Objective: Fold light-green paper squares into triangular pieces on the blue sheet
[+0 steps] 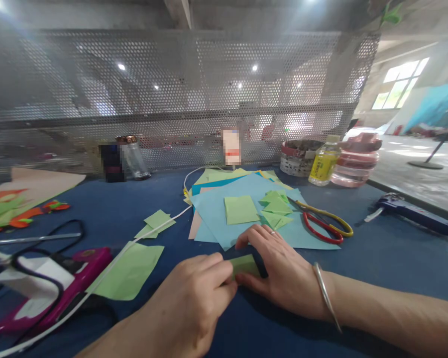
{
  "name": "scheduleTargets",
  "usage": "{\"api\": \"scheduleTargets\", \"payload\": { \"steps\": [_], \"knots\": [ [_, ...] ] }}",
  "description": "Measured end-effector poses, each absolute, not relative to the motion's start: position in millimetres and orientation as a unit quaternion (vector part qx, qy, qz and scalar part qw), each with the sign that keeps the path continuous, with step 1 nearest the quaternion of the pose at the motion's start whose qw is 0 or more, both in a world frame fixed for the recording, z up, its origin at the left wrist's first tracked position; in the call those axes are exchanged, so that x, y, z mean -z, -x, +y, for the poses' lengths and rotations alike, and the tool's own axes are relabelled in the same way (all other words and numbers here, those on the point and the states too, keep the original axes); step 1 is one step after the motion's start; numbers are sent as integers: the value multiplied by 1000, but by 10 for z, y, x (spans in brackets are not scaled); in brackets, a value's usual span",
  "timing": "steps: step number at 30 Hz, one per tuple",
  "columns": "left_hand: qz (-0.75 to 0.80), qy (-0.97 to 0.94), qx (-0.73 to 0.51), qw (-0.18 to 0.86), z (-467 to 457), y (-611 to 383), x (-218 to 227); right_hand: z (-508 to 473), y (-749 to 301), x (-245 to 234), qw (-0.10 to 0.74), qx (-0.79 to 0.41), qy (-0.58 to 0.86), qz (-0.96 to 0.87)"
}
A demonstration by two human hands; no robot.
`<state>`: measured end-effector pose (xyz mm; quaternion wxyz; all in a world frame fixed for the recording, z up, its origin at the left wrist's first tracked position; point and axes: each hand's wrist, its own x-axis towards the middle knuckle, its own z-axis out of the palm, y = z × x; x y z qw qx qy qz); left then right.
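My left hand [205,293] is closed, its thumb and fingers pinching the left end of a small green paper piece [246,265] just above the blue table. Curved around the paper's other side is my right hand [274,266], its thumb at the lower edge and its fingers apart from the thumb. A ring and a silver bangle [325,293] are on it. Beyond the hands lie a green paper square [241,210] and folded green paper pieces [276,208] on light blue sheets [209,219]. Scissors [323,223] with red and yellow handles rest on the sheets' right side.
Left are loose green paper [130,273], a magenta device [93,268] and a white cable [115,266] crossing the table. A glue gun [418,214] lies right. Behind stand a yellow-labelled bottle [323,164], a pink bottle [356,161] and a round container [298,161], before a perforated metal screen [194,99].
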<state>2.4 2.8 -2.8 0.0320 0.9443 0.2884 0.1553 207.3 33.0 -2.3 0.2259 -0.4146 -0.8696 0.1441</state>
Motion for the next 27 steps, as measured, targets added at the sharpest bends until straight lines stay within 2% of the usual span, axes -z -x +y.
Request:
{"api": "scheduleTargets", "payload": {
  "steps": [15,27],
  "knots": [
    [303,-938,-166,1,-5,1,-16,418,-2164,-94,138,-146,457,-866],
    [307,-945,-108,-13,-11,87,-108,504,-2230,-194,82,-161,461,-869]
  ]
}}
